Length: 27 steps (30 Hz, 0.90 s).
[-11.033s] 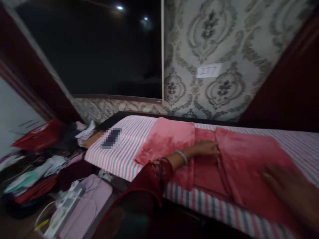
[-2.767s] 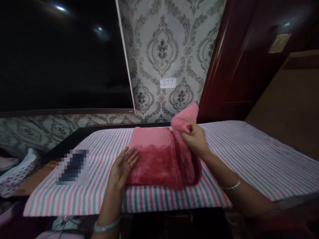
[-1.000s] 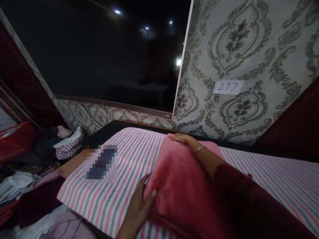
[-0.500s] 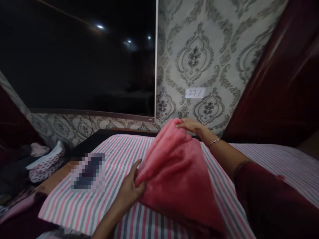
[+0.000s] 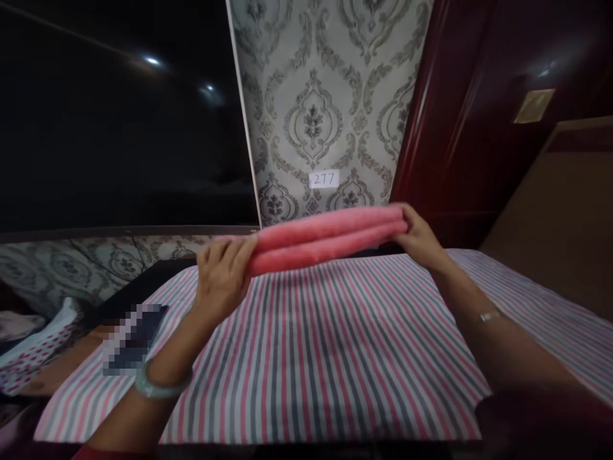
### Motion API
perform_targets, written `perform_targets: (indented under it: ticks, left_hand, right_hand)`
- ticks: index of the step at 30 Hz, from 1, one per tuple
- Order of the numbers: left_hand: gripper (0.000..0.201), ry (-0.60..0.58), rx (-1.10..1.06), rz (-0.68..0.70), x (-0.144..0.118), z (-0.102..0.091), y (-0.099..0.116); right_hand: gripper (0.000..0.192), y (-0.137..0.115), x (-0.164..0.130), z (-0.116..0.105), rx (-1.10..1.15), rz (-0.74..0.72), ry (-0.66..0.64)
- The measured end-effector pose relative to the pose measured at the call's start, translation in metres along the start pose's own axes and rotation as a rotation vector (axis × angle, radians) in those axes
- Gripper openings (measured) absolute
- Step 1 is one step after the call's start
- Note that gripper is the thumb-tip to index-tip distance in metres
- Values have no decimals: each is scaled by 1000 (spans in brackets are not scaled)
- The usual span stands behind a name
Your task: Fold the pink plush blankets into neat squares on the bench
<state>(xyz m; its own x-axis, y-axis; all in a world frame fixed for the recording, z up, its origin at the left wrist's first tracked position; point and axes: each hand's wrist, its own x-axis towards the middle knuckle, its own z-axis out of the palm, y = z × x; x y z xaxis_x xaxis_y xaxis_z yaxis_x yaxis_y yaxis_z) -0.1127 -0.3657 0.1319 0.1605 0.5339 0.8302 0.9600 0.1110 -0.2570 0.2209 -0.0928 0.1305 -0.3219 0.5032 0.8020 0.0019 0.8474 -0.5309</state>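
A pink plush towel (image 5: 325, 239), folded into a long narrow bundle, is stretched between my two hands above the striped cloth (image 5: 325, 351). My left hand (image 5: 225, 271) grips its left end, back of the hand toward me, with a pale bangle on the wrist. At the right end, my right hand (image 5: 419, 236) pinches the towel between thumb and fingers, and a thin bracelet circles that wrist. Two soft folds face me along the towel's length. The fingertips behind it are hidden.
A large dark television (image 5: 119, 115) stands at the left. Patterned wallpaper behind carries a paper label (image 5: 324, 179) reading 277. A red-brown wooden panel (image 5: 460, 128) and a cardboard-brown board (image 5: 560, 211) rise at right. Dotted fabric (image 5: 38, 351) and a blurred-out item (image 5: 134, 338) lie at left.
The towel, earlier draped loosely over the striped cloth, is now lifted and held as a narrow folded bundle. My left hand has moved up, and my right hand has shifted right. The view has turned right.
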Motion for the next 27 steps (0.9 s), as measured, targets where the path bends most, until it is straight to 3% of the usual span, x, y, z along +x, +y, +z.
perform_targets:
  ticks: [2,5,8,11,14,16,18,22,24,27]
  left_hand:
    - [44,-71,-41,97,-58,19,16]
    - [49,-329,-150,205,-135,37,39]
    - [46,-358,-216,153,-171,38,50]
    - [52,-292,-345,-88,-173,33,49]
    - [72,-297,-553,-517,-168,32,47]
    - [74,-363,-650,-769,-165,34,48]
    - [75,-451,-663,-897,-163,38,52]
    - [76,-482,-609,-893,-160,43,62]
    - [73,-427,-631,-805,-158,44,66]
    - [62,-409,-681,-660,-155,45,67]
  right_hand:
    - [30,15,-73,-1,-118,36,-83]
    - [23,30,-171,4,-164,79,-258]
    - [32,29,-220,5,-141,206,-329]
    - [36,19,-224,0,-52,474,-242]
    - [38,9,-211,0,27,717,-161]
    - [41,5,-205,4,-27,747,-175]
    - [41,3,-204,10,-142,688,-210]
    - [54,4,-211,17,-325,498,-249]
    - [59,5,-214,17,-390,369,-283]
    - [50,3,-212,15,-475,251,-327]
